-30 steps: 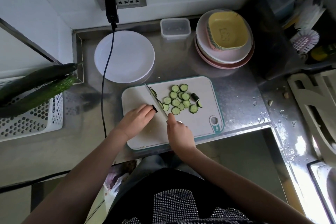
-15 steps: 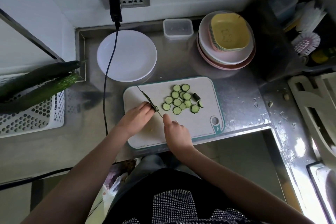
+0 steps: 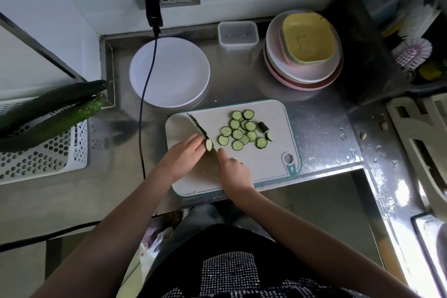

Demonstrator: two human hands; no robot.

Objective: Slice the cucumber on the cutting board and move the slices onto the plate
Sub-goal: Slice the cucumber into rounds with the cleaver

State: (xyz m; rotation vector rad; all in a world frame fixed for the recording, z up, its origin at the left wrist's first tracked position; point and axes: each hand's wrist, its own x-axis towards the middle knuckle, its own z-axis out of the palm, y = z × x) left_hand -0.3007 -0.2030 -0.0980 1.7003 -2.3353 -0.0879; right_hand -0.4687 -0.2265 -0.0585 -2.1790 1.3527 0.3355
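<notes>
Left hand (image 3: 184, 155) curled on the last cucumber stub (image 3: 208, 144) on the cutting board (image 3: 271, 159), near its left side. Right hand (image 3: 234, 170) gripping the knife (image 3: 198, 126), blade against the stub. Cut slices (image 3: 238, 133) spread mid-board. White plate (image 3: 169, 71) just beyond, on the table (image 3: 316, 113), bare.

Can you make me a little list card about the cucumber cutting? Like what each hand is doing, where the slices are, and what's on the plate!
left hand: holds the cucumber stub on the cutting board
right hand: grips the knife
knife: blade against the stub's cut end
slices: a pile on the board, right of the knife
white plate: behind the board, no slices on it yet
whole cucumbers: on the white basket, far left
</notes>
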